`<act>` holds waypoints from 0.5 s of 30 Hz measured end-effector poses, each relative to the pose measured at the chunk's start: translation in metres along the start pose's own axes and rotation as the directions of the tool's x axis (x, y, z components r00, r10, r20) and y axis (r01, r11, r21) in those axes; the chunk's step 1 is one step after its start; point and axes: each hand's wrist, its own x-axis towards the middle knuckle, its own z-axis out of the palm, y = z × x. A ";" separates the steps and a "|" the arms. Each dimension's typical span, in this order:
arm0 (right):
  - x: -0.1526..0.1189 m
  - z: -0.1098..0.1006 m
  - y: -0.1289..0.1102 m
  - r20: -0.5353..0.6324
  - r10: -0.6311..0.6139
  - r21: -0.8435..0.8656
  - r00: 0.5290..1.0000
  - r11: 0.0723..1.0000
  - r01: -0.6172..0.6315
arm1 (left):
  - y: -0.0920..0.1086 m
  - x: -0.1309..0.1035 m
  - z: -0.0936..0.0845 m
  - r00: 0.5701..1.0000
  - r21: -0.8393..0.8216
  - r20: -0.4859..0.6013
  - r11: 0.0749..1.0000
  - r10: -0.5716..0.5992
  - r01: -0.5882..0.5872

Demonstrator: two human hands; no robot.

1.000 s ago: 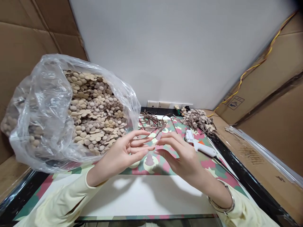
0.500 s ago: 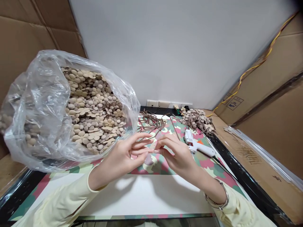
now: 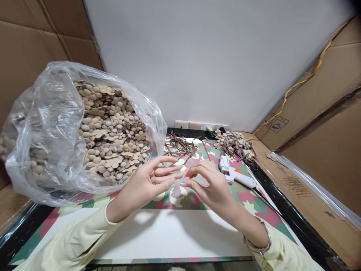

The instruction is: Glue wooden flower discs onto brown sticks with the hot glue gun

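My left hand hovers over the camouflage-patterned mat, fingers stretched out and thumb apart; I see nothing held in it. Facing it, my right hand has bent fingers, with a gap between thumb and forefinger and nothing visible in that gap. The fingertips of both hands are close together; whether they touch, I cannot tell. Just beyond them lies a loose heap of thin brown strips. A white glue gun with an orange trigger rests on its side to the right of my right hand.
A clear plastic bag full of beige flower-shaped pieces bulges at the left. More pieces with brown stems are piled at the back right. White paper covers the near mat. Cardboard and a wall surround the table.
My fingertips have parted slightly, and the right thumb and forefinger have opened a little. Both hands stay in nearly the same place. The surrounding things have not moved.
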 end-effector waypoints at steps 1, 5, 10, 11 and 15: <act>-0.001 0.001 -0.001 0.001 0.012 0.007 1.000 1.000 -0.012 | 0.000 0.000 0.001 1.000 -0.010 0.000 1.000 -0.009 0.009; -0.001 0.003 -0.003 0.040 0.050 0.073 0.998 0.996 -0.053 | -0.002 0.000 0.003 1.000 -0.016 0.006 1.000 -0.017 0.017; 0.000 -0.003 -0.004 0.040 0.043 0.115 0.998 0.992 -0.047 | -0.002 -0.001 0.004 1.000 0.016 -0.013 1.000 0.003 -0.003; 0.000 -0.004 -0.003 0.030 0.036 0.109 0.999 0.993 -0.039 | -0.002 -0.001 0.004 1.000 0.020 -0.022 1.000 0.007 -0.007; 0.001 -0.005 -0.002 0.001 -0.012 0.075 1.000 0.997 0.012 | -0.002 0.000 0.004 1.000 0.002 -0.016 1.000 -0.002 0.002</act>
